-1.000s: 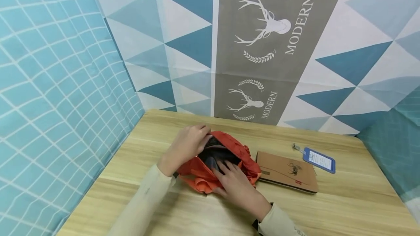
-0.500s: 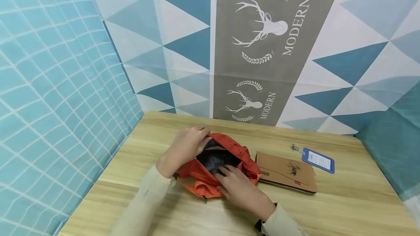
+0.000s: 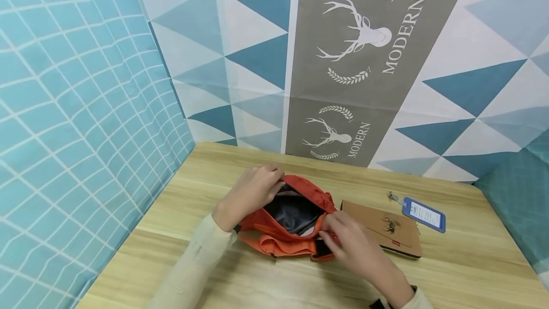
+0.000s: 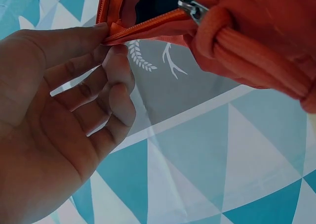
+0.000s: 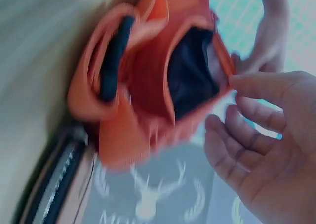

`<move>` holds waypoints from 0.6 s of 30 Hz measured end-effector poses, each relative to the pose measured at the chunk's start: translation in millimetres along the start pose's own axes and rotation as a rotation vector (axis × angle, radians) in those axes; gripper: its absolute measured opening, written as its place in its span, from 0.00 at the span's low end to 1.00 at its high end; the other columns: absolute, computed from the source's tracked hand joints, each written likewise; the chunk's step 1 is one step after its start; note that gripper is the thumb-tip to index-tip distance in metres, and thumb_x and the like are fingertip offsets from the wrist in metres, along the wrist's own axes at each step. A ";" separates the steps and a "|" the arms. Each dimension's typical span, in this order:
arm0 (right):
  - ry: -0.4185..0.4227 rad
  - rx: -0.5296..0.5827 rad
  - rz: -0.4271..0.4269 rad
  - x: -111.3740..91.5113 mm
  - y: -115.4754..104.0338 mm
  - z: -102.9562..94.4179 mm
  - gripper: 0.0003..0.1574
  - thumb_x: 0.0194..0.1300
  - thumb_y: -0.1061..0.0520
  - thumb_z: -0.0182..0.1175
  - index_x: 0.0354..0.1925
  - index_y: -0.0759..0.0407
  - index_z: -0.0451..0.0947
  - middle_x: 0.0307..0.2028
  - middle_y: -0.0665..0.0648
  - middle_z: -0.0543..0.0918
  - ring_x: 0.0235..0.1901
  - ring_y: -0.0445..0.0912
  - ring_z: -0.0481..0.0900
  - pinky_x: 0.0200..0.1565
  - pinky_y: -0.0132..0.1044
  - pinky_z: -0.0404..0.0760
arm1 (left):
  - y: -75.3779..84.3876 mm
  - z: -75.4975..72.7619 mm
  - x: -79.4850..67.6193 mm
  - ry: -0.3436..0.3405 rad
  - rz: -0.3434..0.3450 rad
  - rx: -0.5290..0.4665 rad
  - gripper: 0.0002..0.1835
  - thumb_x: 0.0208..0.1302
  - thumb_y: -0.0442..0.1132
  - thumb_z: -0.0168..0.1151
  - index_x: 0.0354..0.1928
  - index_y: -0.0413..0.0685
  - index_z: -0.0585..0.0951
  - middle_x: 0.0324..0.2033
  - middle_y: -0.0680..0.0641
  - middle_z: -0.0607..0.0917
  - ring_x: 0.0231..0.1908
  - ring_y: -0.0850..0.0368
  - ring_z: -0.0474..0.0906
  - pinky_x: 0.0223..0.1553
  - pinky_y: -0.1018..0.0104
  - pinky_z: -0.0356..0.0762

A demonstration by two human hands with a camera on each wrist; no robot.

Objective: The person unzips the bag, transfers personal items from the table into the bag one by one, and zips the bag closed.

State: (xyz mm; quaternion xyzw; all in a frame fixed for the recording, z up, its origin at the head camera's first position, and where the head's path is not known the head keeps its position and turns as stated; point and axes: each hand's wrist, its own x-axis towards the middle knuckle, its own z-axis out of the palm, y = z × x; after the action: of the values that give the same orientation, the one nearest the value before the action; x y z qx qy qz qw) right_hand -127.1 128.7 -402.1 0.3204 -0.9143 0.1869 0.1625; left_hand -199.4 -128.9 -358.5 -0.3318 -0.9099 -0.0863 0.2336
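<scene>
A red-orange zippered bag (image 3: pixel 306 188) lies on the table with its mouth unzipped, showing dark lining (image 3: pixel 293 214). At the mouth's far left end, my left hand (image 3: pixel 253 192) pinches the edge. The left wrist view shows thumb and forefinger on the zipper tape (image 4: pixel 148 27), with a metal zipper slider (image 4: pixel 191 7) nearby. My right hand (image 3: pixel 358 247) holds the opposite end of the mouth; in the blurred right wrist view its thumb and forefinger pinch the rim. An orange strap (image 3: pixel 287 248) is bunched along the bag's near side. Nothing shows inside the bag.
Right of the bag lies a brown notebook (image 3: pixel 386 230) with a deer print, partly behind my right hand. Beyond it is a blue badge holder (image 3: pixel 424 214) with a metal clip (image 3: pixel 393 196). Patterned cloth (image 3: pixel 240 61) hangs behind the wooden table (image 3: pixel 467 261).
My right hand has come out of the bag's mouth and moved right to grip its right end. The mouth looks wider, with more lining showing. My left hand keeps its hold.
</scene>
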 end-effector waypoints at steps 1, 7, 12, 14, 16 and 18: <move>0.007 -0.009 0.034 -2.0 6.3 -4.0 0.10 0.52 0.53 0.64 0.28 0.46 0.71 0.27 0.41 0.70 0.24 0.33 0.66 0.24 0.25 0.69 | 0.5 0.1 0.3 -0.005 0.002 -0.001 0.05 0.59 0.43 0.58 0.28 0.54 0.74 0.25 0.56 0.72 0.18 0.65 0.65 0.18 0.72 0.63; -0.092 -0.102 0.225 -10.4 56.9 -16.8 0.28 0.45 0.43 0.69 0.41 0.54 0.74 0.38 0.53 0.75 0.37 0.45 0.72 0.34 0.38 0.75 | 1.9 1.2 0.6 -0.014 0.006 0.000 0.04 0.58 0.42 0.59 0.29 0.53 0.75 0.25 0.55 0.73 0.18 0.64 0.65 0.19 0.72 0.64; -0.280 -0.098 0.290 -27.1 91.9 -9.2 0.53 0.38 0.38 0.71 0.59 0.59 0.65 0.57 0.65 0.66 0.57 0.62 0.62 0.49 0.60 0.65 | 4.1 2.2 0.4 -0.032 0.020 -0.007 0.04 0.59 0.41 0.59 0.29 0.52 0.75 0.25 0.55 0.72 0.18 0.64 0.65 0.19 0.72 0.64; -0.322 -0.099 0.305 -32.8 99.9 -5.8 0.57 0.36 0.39 0.72 0.62 0.57 0.61 0.59 0.66 0.64 0.58 0.63 0.60 0.50 0.62 0.63 | 4.8 2.3 0.4 -0.042 0.022 -0.008 0.03 0.59 0.41 0.59 0.29 0.52 0.75 0.25 0.55 0.72 0.18 0.64 0.65 0.20 0.72 0.64; -0.335 -0.098 0.310 -36.1 104.4 -3.6 0.59 0.36 0.40 0.73 0.63 0.56 0.59 0.59 0.66 0.64 0.57 0.63 0.61 0.50 0.61 0.63 | 5.2 2.4 0.4 -0.047 0.024 -0.007 0.03 0.59 0.41 0.59 0.30 0.52 0.76 0.25 0.55 0.73 0.19 0.64 0.65 0.20 0.72 0.65; -0.338 -0.103 0.299 -37.1 106.1 -2.3 0.59 0.36 0.42 0.73 0.64 0.57 0.59 0.59 0.66 0.65 0.57 0.63 0.62 0.50 0.59 0.64 | 5.3 2.4 0.7 -0.051 0.022 0.003 0.03 0.59 0.41 0.59 0.30 0.53 0.76 0.25 0.55 0.73 0.19 0.64 0.66 0.20 0.72 0.64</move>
State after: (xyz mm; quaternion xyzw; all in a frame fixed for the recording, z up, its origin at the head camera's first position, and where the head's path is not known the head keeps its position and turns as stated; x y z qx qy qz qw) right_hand -167.8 226.1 -440.8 0.1993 -0.9742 0.1055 -0.0064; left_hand -197.3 -123.7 -360.3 -0.3435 -0.9120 -0.0738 0.2119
